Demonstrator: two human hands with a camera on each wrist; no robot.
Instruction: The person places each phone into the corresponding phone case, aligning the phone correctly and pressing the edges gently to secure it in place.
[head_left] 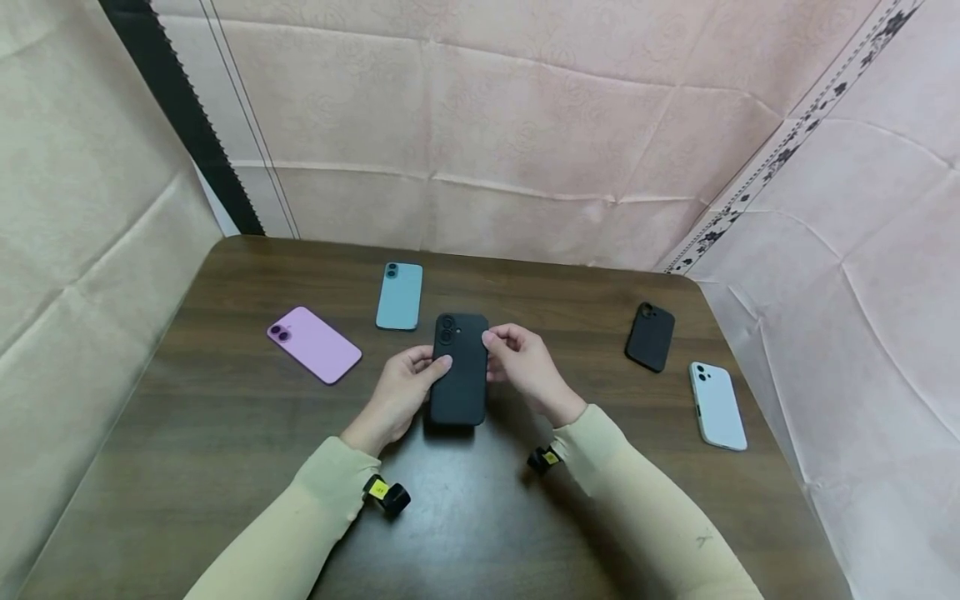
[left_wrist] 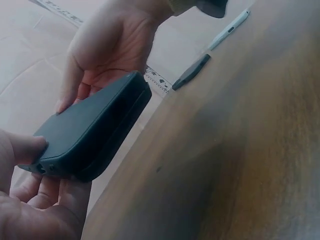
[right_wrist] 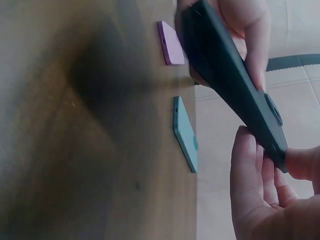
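Note:
Above the middle of the wooden table, both hands hold a black smartphone in a black case (head_left: 460,379), its camera side up. The left hand (head_left: 399,390) grips its left edge, thumb on the back and fingers beneath. At the upper right edge, the right hand (head_left: 529,368) pinches it between thumb and fingers. In the left wrist view, a dark seam runs along the side of the cased phone (left_wrist: 95,122) near its lower end; whether the case sits fully on cannot be told. The right wrist view shows the cased phone (right_wrist: 225,65) tilted and clear of the table.
On the table (head_left: 225,467), a purple phone (head_left: 315,345) lies left and a blue phone (head_left: 400,296) lies behind the hands. To the right are a black phone case (head_left: 650,337) and a pale blue phone (head_left: 717,406). Cloth curtains (head_left: 465,125) hang around the table.

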